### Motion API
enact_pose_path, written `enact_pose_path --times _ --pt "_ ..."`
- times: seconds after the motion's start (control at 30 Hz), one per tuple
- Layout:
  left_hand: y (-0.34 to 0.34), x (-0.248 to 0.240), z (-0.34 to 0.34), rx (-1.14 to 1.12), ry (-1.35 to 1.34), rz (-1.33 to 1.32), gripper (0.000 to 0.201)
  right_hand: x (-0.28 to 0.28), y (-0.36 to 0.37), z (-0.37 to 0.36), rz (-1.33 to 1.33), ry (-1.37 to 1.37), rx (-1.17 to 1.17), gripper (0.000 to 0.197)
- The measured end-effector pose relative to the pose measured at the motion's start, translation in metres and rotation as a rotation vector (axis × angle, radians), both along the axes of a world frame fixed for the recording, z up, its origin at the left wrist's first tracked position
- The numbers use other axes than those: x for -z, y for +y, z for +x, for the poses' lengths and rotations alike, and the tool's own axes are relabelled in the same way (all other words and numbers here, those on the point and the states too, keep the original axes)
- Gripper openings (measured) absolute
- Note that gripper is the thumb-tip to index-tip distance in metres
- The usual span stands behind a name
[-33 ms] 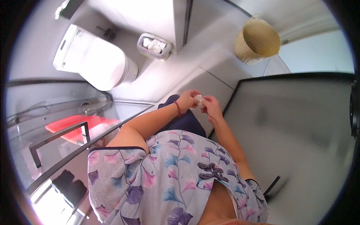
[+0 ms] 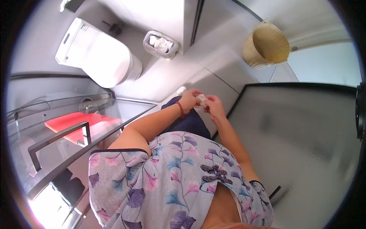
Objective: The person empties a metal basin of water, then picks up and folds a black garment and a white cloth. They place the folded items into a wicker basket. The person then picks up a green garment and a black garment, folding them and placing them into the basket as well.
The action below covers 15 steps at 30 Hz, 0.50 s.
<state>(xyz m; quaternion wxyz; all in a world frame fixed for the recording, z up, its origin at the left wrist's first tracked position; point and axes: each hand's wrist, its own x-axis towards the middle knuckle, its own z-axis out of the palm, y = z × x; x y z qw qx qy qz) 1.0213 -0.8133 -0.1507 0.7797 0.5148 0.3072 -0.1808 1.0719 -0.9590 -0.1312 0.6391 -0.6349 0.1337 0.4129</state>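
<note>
Both my hands meet in front of my body, over the dark blue trousers (image 2: 185,124). Between their fingertips is a small crumpled white piece, which looks like tissue (image 2: 201,99). My left hand (image 2: 189,101), with a red bead bracelet (image 2: 180,109) at its wrist, pinches one side of it. The fingers of my right hand (image 2: 215,108) close on the other side. Parts of the piece are hidden by the fingers.
Ahead to the left stand a white toilet (image 2: 103,57) and a lined waste bin (image 2: 173,51) with crumpled white paper. A woven basket (image 2: 249,49) is at the far right. Glass doors flank me, the left one with a metal handle (image 2: 57,138), the right one frosted (image 2: 297,126).
The view has shifted slightly; the bin and basket now sit a little farther right in it. A white shoe tip has come into sight beyond my trousers. Both hands keep their pinch.
</note>
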Motion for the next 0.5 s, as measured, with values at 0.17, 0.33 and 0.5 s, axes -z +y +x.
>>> enact_pose_path --times 0.17,0.33,0.5 --pt "0.052 0.026 0.019 -0.303 0.075 -0.031 0.036 0.02 0.075 0.041 -0.002 0.04 -0.148 0.018" --pt "0.121 0.036 0.056 -0.481 0.075 0.045 0.036 0.04 0.156 0.095 0.028 0.043 -0.277 0.024" --pt "0.212 0.055 0.104 -0.703 0.003 0.184 0.058 0.056 0.252 0.147 0.23 0.154 -0.258 0.05"
